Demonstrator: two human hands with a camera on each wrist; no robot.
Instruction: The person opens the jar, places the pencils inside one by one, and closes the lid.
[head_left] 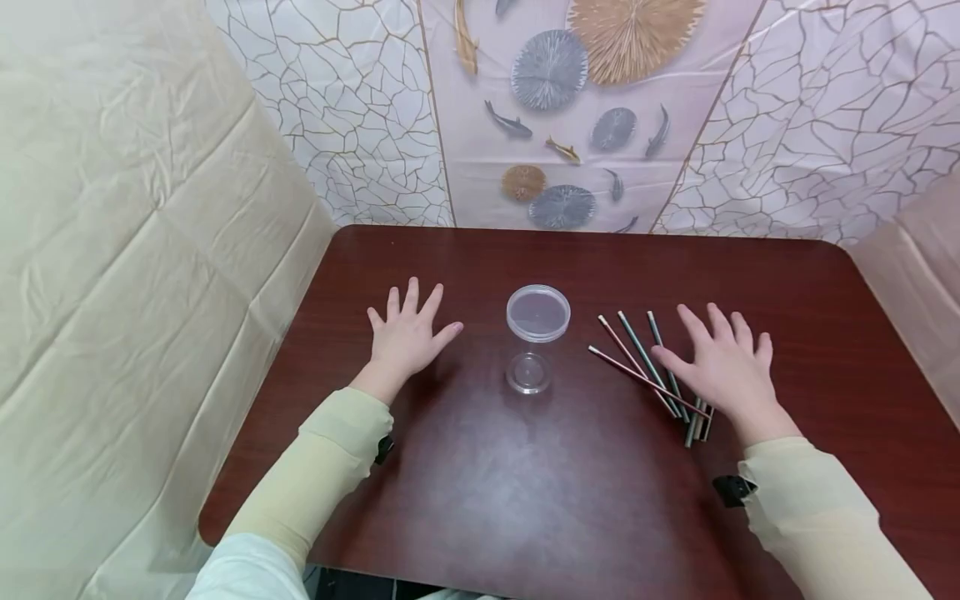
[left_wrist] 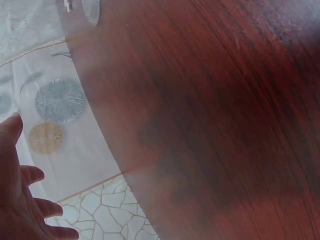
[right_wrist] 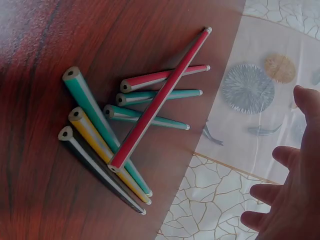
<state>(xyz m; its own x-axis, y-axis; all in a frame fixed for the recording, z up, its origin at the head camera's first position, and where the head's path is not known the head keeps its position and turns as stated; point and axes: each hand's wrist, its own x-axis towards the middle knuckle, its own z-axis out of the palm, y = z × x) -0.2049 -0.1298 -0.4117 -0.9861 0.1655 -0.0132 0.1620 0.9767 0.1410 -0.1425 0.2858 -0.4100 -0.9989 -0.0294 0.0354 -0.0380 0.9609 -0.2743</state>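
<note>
My left hand (head_left: 406, 340) is held over the left part of the table, palm down with fingers spread, holding nothing. In the left wrist view its fingers (left_wrist: 31, 175) show at the lower left edge. My right hand (head_left: 727, 367) hovers beside and partly over a loose pile of pencils (head_left: 637, 354), fingers spread, gripping none. The right wrist view shows a red pencil (right_wrist: 160, 100) lying across others, with green, yellow (right_wrist: 102, 145) and black (right_wrist: 100, 167) ones beneath or beside it. Between the hands stands a clear cup (head_left: 528, 375) with a wide round top.
The dark reddish-brown table (head_left: 480, 500) has rounded corners. Behind it hangs a patterned cloth (head_left: 555, 167) with round and fish motifs. Pale quilted cloth (head_left: 150, 292) covers the left side. A small black device (head_left: 733, 490) sits at the right wrist.
</note>
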